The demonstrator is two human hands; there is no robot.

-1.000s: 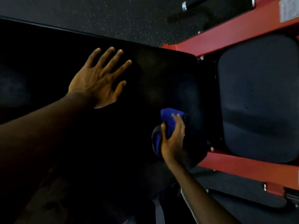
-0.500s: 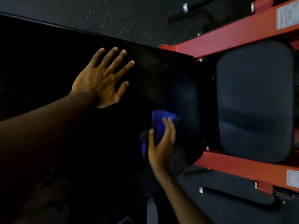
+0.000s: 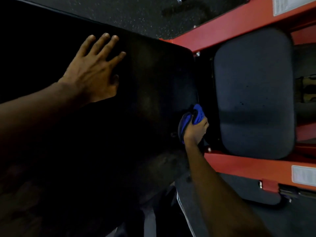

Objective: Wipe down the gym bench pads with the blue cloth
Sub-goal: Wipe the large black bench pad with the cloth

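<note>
A large black bench pad (image 3: 153, 71) fills the left and middle of the view. My left hand (image 3: 94, 69) lies flat on it with fingers straight and spread. My right hand (image 3: 196, 130) grips the bunched blue cloth (image 3: 198, 113) at the pad's right edge, by the gap before the smaller grey seat pad (image 3: 253, 93). Part of the cloth is hidden inside my fist.
Red steel frame rails run above (image 3: 230, 29) and below (image 3: 248, 166) the seat pad. A white label (image 3: 303, 175) sits on the lower rail. Speckled black rubber floor (image 3: 136, 12) lies beyond the bench, with a dark bar near the top edge.
My right hand has carried the cloth rightward from the pad's surface to its right edge and now bunches it in a fist. My left hand stays flat on the pad.
</note>
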